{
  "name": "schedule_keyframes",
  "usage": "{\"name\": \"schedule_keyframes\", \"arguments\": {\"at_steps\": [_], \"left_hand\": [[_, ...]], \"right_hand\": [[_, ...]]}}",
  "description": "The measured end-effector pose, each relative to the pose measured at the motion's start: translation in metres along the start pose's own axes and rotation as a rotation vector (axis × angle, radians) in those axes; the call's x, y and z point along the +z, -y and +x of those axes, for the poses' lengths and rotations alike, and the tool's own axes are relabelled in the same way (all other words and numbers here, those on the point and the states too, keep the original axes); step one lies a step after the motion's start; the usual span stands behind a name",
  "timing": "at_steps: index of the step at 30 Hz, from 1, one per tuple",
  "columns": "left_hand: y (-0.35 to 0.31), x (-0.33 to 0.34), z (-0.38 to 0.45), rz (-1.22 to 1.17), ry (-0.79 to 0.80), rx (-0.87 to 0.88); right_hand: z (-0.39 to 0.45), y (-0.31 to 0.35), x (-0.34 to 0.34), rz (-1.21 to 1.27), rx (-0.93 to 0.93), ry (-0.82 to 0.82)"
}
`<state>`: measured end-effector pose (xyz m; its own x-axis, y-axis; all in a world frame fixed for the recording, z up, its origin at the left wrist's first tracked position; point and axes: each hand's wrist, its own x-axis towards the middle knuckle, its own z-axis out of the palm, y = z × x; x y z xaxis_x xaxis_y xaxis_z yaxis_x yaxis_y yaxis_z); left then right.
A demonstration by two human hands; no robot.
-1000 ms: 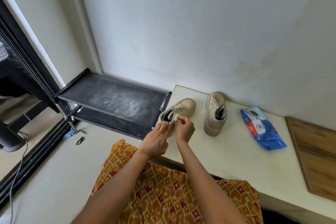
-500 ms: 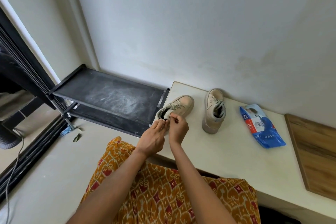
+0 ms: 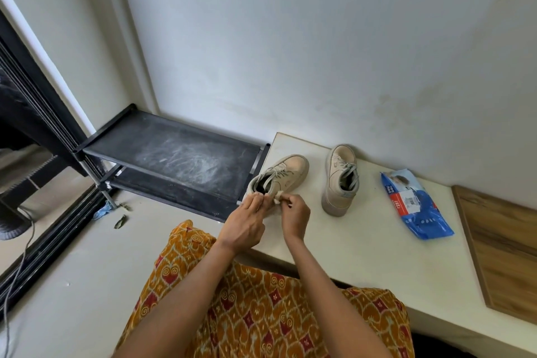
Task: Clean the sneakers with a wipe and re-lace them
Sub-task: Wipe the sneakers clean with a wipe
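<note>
Wiping the heel of the near sneaker

Nearest me, above the orange patterned skirt (image 3: 261, 314), my left hand (image 3: 242, 225) has its fingers curled onto the heel rim of the near sneaker (image 3: 280, 176), steadying it, while my right hand (image 3: 295, 216) pinches a small white wipe (image 3: 278, 201) against the shoe's heel side, just beside the left fingertips. I judge this as the cleaning step; laces are threaded on both shoes. Next I need short firm strokes along the side while the left hand braces. Farther along the white ledge (image 3: 363, 256) the second sneaker (image 3: 340, 180) stands apart, then the blue wipe packet (image 3: 415, 205).
</note>
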<state>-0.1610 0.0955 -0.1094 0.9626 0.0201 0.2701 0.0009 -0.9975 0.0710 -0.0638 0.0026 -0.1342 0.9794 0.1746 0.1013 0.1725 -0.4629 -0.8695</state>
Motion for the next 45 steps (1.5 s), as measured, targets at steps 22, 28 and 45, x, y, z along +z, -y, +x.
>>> {"name": "schedule_keyframes", "arguments": {"at_steps": [22, 28, 45], "left_hand": [[0.001, 0.012, -0.003, 0.034, 0.026, 0.003], [0.004, 0.016, -0.003, 0.003, 0.024, -0.022], [0.007, 0.022, -0.004, 0.046, 0.063, -0.002]], "right_hand": [[0.038, -0.009, -0.002, -0.333, -0.294, 0.156], [0.050, 0.000, -0.017, -0.461, -0.273, 0.080], [0.094, 0.011, -0.014, -0.830, -0.671, 0.081]]}}
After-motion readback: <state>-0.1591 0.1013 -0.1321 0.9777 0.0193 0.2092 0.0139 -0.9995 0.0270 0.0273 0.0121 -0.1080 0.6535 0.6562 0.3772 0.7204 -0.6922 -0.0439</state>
